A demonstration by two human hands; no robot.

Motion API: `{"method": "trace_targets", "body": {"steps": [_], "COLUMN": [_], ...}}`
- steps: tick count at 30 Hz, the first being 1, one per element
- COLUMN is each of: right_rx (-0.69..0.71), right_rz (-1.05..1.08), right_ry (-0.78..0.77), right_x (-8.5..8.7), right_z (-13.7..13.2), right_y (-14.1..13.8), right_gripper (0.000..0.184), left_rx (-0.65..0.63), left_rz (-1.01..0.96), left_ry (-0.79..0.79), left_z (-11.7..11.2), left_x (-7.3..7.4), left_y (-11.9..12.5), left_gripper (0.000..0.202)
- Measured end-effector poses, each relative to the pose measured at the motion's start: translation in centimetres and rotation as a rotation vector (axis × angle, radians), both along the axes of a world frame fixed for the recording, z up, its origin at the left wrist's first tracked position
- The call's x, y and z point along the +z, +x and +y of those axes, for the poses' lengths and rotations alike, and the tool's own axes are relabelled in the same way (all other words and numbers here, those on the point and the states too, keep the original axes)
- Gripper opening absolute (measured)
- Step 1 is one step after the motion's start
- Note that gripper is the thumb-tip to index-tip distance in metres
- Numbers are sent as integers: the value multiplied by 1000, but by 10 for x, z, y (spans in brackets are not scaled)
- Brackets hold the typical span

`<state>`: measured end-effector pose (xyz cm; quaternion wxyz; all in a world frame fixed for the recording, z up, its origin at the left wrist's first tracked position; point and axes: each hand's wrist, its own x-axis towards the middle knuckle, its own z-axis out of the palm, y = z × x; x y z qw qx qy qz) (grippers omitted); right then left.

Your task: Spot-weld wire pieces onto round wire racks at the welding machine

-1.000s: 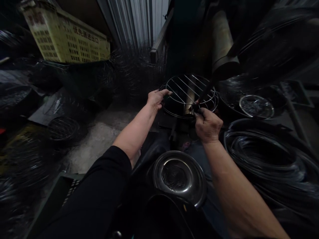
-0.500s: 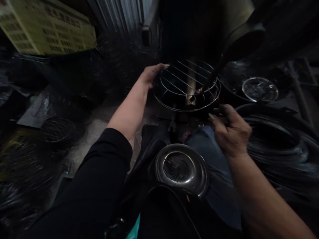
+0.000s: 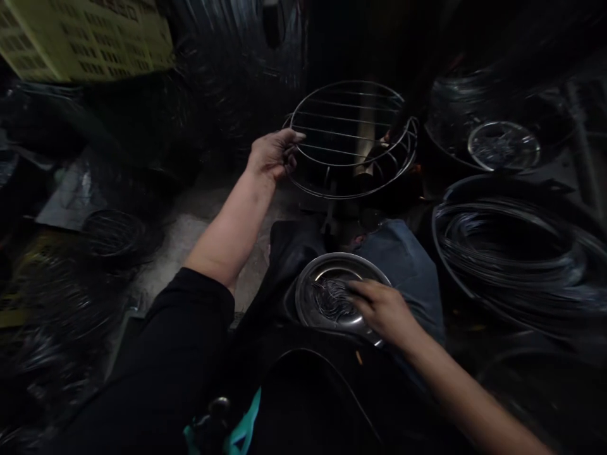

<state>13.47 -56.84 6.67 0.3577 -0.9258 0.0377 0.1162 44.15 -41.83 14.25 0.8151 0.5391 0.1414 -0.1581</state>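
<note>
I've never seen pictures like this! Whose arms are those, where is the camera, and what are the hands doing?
There's no robot here. These are a person's own bare hands. The camera is worn on the person's head, looking forward and down, so you see almost what they see.

The left hand holds the edge of a round wire rack. The right hand reaches into a shiny round dish over the lap. Thin, dark pieces lie in that dish; I can't tell whether the fingers have pinched any.

Off to the right is a big coil of wire, and at the upper left is a yellow crate. It's quite dark, so some things are hard to make out.
</note>
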Motion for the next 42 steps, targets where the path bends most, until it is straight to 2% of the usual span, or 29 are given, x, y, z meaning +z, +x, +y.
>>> {"method": "trace_targets", "body": {"steps": [3,5,9,13,17,20,22,24,27,29,33,37,40,42], "right_rx": [183,254,277,244,314,297,256,197,77,-13,-313,-586,-634,-650], "right_rz": [222,301,322,319,335,320,307,253,106,-8,-287,-482,-558,-553], "right_ry": [-340,-431,-455,-491,-462,-428,-344,-183,86,189,298,354,309,367], "right_x": [-6,-9,-10,-6,-7,-8,-3,6,27,41,62,63,58,57], "right_z": [39,51,48,43,50,45,33,15,-15,-30,-41,-36,-29,-24], "right_y": [24,30,26,23,25,23,22,25,37,49,81,112,127,133], "right_gripper": [29,30,31,38,38,39,38,36,33,29,27,31,27,26], "left_rx": [24,39,70,88,101,116,131,137,139,142,135,133,136,137], "left_rz": [-11,-15,-22,-13,-31,-46,-51,-53,-49,-46,-40,-80,-140,-155], "left_ry": [-16,-21,-57,-97,-123,-123,-116,-105,-111,-127,-143,-125,-129,-136], "left_z": [-5,-7,-10,-15,-19,-17,-14,-11,-10,-11,-15,-16,-18,-18], "left_x": [-3,-5,-10,-15,-15,-15,-15,-14,-12,-10,-7,-6,-7,-7], "left_y": [-22,-35,-50,-53,-55,-58,-60,-60,-60,-60,-62,-61,-57,-54], "left_gripper": [29,29,31,36,43,45,45,46,49,51,52,47,40,37]}}
